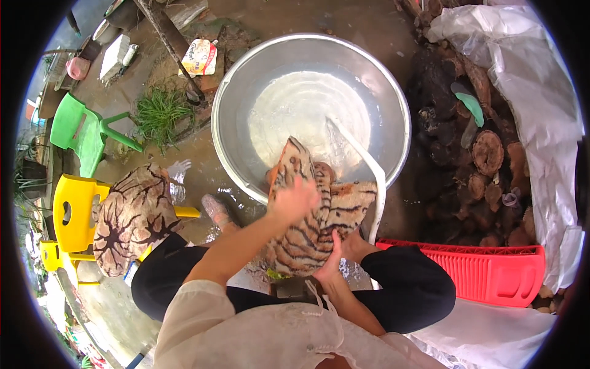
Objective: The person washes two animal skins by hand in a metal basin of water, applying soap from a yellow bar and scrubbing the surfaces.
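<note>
A tiger-striped plush item [299, 244] lies over the near rim of a large metal basin [219, 133], its upper parts reaching inside. My left hand [296, 200] is over its upper left part, blurred, so whether the fingers grip it is unclear. My right hand [331, 260] holds the item's lower right edge, thumb on top. A white hose [364, 154] runs over the basin's right rim, its end in the shallow water at the bottom.
A patterned fuzzy cloth [138, 212] covers a yellow plastic chair [76, 207] at left, near a green chair [85, 129]. A red plastic washboard [484, 272] lies at right, below stacked logs [487, 152]. A detergent pouch [200, 56] is beyond the basin's left side. The ground is wet.
</note>
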Tool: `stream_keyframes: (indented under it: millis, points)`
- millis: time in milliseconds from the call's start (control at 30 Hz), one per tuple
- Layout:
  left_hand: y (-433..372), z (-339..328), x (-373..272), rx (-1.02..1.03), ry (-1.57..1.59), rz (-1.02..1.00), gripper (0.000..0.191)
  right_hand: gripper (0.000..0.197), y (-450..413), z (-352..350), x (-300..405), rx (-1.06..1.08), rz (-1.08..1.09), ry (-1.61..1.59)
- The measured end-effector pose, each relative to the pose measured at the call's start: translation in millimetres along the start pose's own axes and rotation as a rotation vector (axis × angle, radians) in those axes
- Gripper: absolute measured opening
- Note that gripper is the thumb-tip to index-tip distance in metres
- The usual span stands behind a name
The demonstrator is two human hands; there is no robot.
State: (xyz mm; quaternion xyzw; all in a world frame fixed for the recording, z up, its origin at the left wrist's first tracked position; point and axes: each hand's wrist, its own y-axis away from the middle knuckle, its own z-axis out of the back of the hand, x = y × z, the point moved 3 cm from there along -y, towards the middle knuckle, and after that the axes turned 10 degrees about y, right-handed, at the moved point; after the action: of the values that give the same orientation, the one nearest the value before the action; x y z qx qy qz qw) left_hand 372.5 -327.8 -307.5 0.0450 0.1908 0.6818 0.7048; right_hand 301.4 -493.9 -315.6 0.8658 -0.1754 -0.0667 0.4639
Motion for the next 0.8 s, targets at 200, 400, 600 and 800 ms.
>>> stream_keyframes:
  millis: [200, 400, 600, 800]
  points:
    - [-43, -8, 76, -0.055, 0.804, 0.885, 0.05, 0.055, -12, 22, 19, -0.111, 0.161, 0.062]
    - [-22, 24, 82, -0.067, 1.872, 0.919, 0.019, 0.043, 7, -14, 44, -0.088, 0.151, 0.258]
    - [68, 71, 144, -0.502, 2.246, 0.634, 0.019, 0.037, 39, -28, 49, 0.159, 0.323, 0.211]
    - [104, 5, 149, -0.69, 0.512, 0.895, 0.033, 0.022, -3, 12, -13, -0.084, 0.327, 0.5]
